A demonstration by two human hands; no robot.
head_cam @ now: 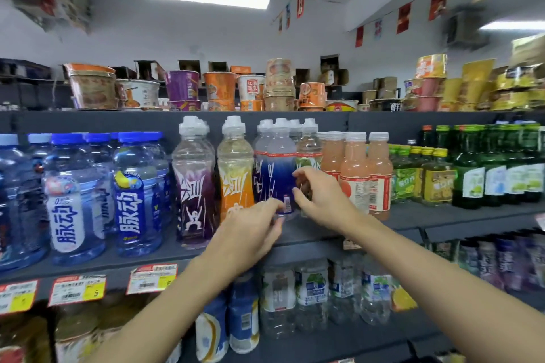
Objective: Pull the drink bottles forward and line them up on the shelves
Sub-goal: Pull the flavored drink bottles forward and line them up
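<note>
A dark-blue-labelled sports drink bottle stands on the middle shelf, set back from the front edge. My left hand curls around its base from the left. My right hand touches its right side with thumb and fingers, and partly covers the green-labelled bottle behind. To the left stand an orange-labelled bottle and a purple-labelled one, both nearer the front. More white-capped bottles stand behind the blue one.
Large blue water bottles fill the shelf's left; pink juice bottles and green bottles stand to the right. Instant noodle cups line the top shelf. Clear bottles fill the lower shelf. Price tags hang on the edge.
</note>
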